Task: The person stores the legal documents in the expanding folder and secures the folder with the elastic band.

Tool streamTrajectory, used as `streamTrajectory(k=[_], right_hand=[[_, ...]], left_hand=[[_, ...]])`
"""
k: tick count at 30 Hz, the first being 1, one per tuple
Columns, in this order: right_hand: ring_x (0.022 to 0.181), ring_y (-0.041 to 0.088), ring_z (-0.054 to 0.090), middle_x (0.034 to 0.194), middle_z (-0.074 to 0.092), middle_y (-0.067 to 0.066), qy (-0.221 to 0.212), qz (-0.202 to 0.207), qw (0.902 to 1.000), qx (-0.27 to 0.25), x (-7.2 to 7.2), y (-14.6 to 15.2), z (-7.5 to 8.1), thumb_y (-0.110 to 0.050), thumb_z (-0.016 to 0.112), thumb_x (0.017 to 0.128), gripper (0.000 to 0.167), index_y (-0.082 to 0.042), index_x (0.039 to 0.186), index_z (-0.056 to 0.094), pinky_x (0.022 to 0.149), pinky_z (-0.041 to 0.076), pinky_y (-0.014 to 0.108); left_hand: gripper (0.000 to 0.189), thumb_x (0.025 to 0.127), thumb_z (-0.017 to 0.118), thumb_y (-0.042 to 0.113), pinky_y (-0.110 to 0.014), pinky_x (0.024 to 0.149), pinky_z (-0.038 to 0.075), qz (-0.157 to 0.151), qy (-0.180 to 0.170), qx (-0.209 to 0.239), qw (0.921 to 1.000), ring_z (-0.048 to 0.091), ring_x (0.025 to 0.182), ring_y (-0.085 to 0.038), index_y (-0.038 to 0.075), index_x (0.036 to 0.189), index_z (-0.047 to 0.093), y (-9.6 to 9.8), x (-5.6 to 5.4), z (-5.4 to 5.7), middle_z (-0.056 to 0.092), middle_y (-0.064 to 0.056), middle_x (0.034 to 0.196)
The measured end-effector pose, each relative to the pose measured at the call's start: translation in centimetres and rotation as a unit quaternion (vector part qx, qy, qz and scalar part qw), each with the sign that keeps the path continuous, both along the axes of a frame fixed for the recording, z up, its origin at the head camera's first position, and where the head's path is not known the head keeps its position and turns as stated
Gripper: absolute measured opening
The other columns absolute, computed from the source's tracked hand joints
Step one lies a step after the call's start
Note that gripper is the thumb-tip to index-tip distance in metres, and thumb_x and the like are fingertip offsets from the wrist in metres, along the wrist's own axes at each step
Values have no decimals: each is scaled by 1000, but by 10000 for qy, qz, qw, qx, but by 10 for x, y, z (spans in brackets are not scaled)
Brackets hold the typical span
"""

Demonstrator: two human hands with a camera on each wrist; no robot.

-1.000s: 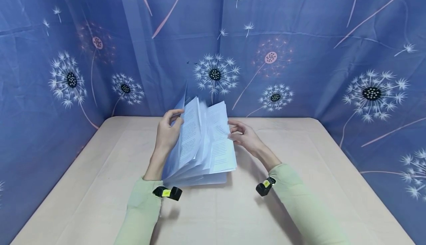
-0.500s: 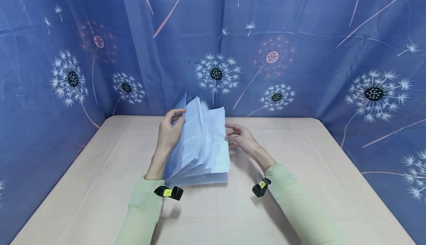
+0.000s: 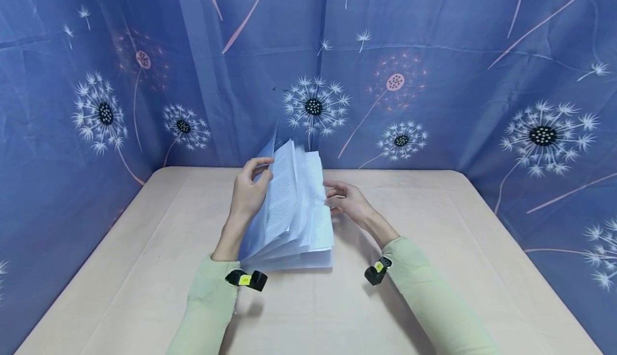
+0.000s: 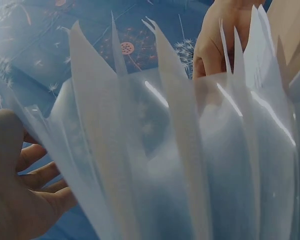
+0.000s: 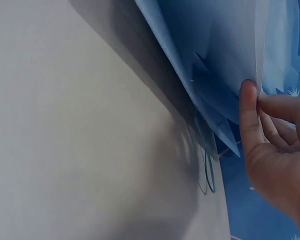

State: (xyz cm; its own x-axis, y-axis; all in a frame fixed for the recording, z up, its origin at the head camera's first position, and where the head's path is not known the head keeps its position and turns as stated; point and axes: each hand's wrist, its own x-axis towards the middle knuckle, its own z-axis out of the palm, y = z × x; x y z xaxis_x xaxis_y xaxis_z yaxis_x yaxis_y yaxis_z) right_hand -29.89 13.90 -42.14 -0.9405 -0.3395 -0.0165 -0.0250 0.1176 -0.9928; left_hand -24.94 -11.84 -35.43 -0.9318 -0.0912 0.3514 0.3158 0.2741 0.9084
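A blue folder (image 3: 308,261) with clear plastic sleeves stands fanned open above the table, printed sheets in several of its sleeves (image 4: 150,150). At its left side my left hand (image 3: 248,191) holds the cover and front sleeves between thumb and fingers. On the other side, my right hand (image 3: 354,203) pinches the outer edge of some printed paper (image 3: 317,226). In the right wrist view, the thumb (image 5: 248,107) lies on one face of the paper edge, with the fingers on the other. The paper's inner part is hidden among the sleeves.
A pale cloth covers the table (image 3: 144,269). Blue dandelion-print curtains (image 3: 434,34) enclose its back and sides. A thin elastic loop (image 5: 210,172) hangs at the folder's lower corner. A small black camera (image 3: 246,279) sits on each sleeved wrist.
My right hand has moved left with the paper, bringing it further in toward the sleeves. My left hand and the folder's upper cover have shifted slightly right.
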Motion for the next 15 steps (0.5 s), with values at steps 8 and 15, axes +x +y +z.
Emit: streamTrajectory(k=[8, 15], right_hand=[[75, 11, 63, 104, 60, 10, -34, -74, 10000, 41, -1, -6, -2, 6, 59, 91, 59, 2, 147, 42, 72, 60, 33], [73, 13, 67, 104, 62, 11, -148, -75, 9998, -93, -2, -7, -3, 4, 57, 94, 57, 3, 148, 39, 73, 61, 34]], left_hand=[[33, 95, 51, 12, -43, 101, 49, -60, 145, 35, 9999, 58, 126, -24, 7, 126, 63, 4, 1, 0, 58, -5, 133], [33, 94, 53, 10, -40, 104, 47, -225, 196, 62, 9995, 58, 126, -21, 8, 126, 63, 5, 1, 2, 58, -5, 134]])
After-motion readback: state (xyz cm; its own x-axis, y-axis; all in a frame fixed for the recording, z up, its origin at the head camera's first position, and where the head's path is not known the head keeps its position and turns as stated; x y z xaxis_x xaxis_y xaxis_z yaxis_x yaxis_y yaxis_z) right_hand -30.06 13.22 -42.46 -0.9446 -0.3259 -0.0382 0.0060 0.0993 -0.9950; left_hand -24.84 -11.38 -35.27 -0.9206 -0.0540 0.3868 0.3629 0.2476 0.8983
